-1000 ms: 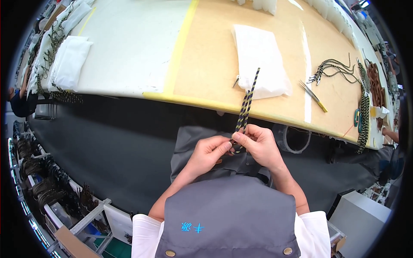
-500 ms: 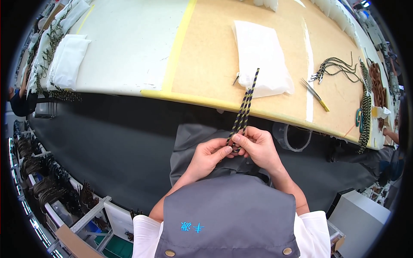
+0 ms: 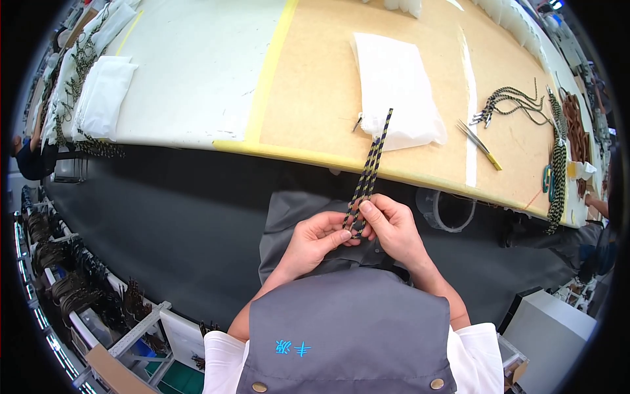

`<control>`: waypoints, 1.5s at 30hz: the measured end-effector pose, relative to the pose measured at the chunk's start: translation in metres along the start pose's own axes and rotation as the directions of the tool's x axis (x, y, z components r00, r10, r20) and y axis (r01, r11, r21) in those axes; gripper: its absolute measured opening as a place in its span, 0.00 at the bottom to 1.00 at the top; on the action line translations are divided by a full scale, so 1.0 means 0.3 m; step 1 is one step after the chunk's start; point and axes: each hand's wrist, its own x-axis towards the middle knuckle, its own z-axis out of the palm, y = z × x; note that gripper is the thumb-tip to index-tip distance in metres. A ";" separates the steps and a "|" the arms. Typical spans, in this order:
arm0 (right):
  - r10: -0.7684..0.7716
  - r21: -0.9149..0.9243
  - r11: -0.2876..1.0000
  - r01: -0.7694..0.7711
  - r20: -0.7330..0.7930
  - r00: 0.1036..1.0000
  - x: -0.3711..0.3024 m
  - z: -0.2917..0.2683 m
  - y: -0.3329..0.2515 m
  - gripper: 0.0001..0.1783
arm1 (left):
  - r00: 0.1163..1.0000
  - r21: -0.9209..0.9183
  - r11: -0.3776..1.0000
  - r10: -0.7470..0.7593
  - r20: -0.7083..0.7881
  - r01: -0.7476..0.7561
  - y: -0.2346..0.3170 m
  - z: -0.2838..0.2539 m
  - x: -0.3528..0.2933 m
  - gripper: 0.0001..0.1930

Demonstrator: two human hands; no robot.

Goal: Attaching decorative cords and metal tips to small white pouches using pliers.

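Note:
A black cord with yellowish flecks (image 3: pixel 372 164) runs in several parallel strands from my fingers up over the table edge. My left hand (image 3: pixel 314 241) pinches its lower looped end between thumb and fingers. Close beside it, my right hand (image 3: pixel 388 226) grips the strands a little higher, thumb on top. Both hands are just in front of the table, above my lap. The cord's far end lies over a white bag (image 3: pixel 397 85) on the tan tabletop. Parts of the loop are hidden behind my fingers.
Tweezers (image 3: pixel 481 146) lie right of the bag, near a bunch of loose cords (image 3: pixel 515 105). Hanks of patterned cord (image 3: pixel 557 164) hang over the table's right end, beside teal-handled scissors (image 3: pixel 547 178). Folded white bags (image 3: pixel 105 98) sit at the left. A grey box (image 3: pixel 551 335) stands at lower right.
The cord's upper end has dipped slightly toward me and left. My hands have drifted a little, and the loop between them has opened wider. Both keep their hold.

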 end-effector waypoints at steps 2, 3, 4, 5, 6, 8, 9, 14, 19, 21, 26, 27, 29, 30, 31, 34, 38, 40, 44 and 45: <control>-0.002 0.026 1.000 0.001 0.008 1.000 0.007 -0.002 0.003 0.15 | 1.000 -0.010 1.000 0.002 -0.004 -0.002 0.003 -0.003 -0.003 0.16; 0.011 0.061 0.998 -0.012 0.017 1.000 0.013 -0.003 0.001 0.16 | 1.000 -0.019 1.000 0.004 -0.006 -0.004 0.005 -0.005 -0.003 0.17; 0.024 0.095 0.995 -0.026 0.026 0.999 0.017 -0.004 0.001 0.16 | 1.000 -0.019 1.000 0.002 -0.006 -0.002 0.010 -0.004 -0.003 0.17; 0.025 0.096 0.995 -0.028 0.026 0.999 0.018 -0.003 0.000 0.16 | 1.000 0.009 1.000 -0.015 -0.009 0.015 0.017 -0.002 -0.003 0.17; 0.027 0.114 0.993 -0.031 0.033 0.999 0.019 0.000 -0.003 0.16 | 0.999 0.037 0.999 -0.033 -0.012 0.033 0.020 -0.001 -0.002 0.17; 0.030 0.132 0.991 -0.036 0.043 0.999 0.020 0.004 -0.008 0.16 | 0.999 0.032 0.999 -0.037 -0.012 0.037 0.017 -0.006 -0.002 0.17; 0.033 0.132 0.990 -0.040 0.052 0.998 0.021 0.005 -0.011 0.16 | 0.999 0.027 0.999 -0.039 -0.012 0.040 0.014 -0.009 -0.001 0.16; 0.033 0.165 0.985 -0.046 0.082 0.996 0.029 0.007 -0.016 0.15 | 0.999 0.031 0.999 -0.009 0.032 0.008 -0.003 -0.018 0.008 0.17; -0.016 0.055 0.998 0.015 0.019 1.000 0.017 0.010 -0.004 0.12 | 0.981 0.505 0.843 0.188 0.045 -0.185 0.066 -0.042 0.039 0.19; -0.094 -0.024 0.995 0.094 -0.001 0.996 0.006 0.021 -0.004 0.11 | 0.921 0.560 0.758 0.389 0.021 -0.333 0.095 -0.038 0.083 0.19; -0.270 -0.172 0.951 0.255 -0.070 0.960 -0.005 0.055 0.031 0.06 | 0.932 0.583 0.776 0.352 -0.084 -0.240 0.162 0.117 0.166 0.13; -0.272 -0.186 0.949 0.254 -0.075 0.959 -0.005 0.055 0.030 0.04 | 0.933 0.597 0.773 0.342 -0.107 -0.215 0.157 0.129 0.169 0.13; -0.292 -0.211 0.940 0.269 -0.082 0.953 -0.006 0.051 0.040 0.04 | 0.937 0.610 0.770 0.327 -0.126 -0.187 0.152 0.145 0.170 0.12; -0.311 -0.236 0.929 0.285 -0.083 0.947 -0.006 0.048 0.045 0.04 | 0.936 0.578 0.796 0.318 -0.149 -0.179 0.152 0.150 0.172 0.12; -0.311 -0.236 0.929 0.284 -0.085 0.947 -0.007 0.045 0.047 0.04 | 0.934 0.544 0.821 0.311 -0.175 -0.171 0.151 0.154 0.171 0.11; -0.276 -0.263 0.932 0.250 -0.066 0.959 -0.009 0.029 0.021 0.05 | 0.880 0.482 0.815 0.445 -0.167 -0.321 0.091 0.138 0.196 0.10; -0.198 -0.414 0.897 0.153 -0.069 0.978 -0.021 -0.069 -0.121 0.12 | 0.886 0.372 0.858 0.435 -0.159 -0.354 0.078 0.114 0.198 0.10; -0.258 -0.344 0.923 0.169 -0.232 0.938 -0.015 -0.114 -0.189 0.10 | 0.895 0.371 0.856 0.429 -0.124 -0.359 0.076 0.110 0.204 0.09; -0.560 -0.576 0.724 0.380 -0.169 0.811 0.064 -0.168 -0.296 0.15 | 0.930 0.302 0.913 0.331 -0.158 -0.273 0.083 0.120 0.185 0.08; -0.562 -0.578 0.721 0.382 -0.167 0.810 0.082 -0.174 -0.305 0.15 | 0.937 0.308 0.917 0.313 -0.158 -0.254 0.080 0.122 0.183 0.08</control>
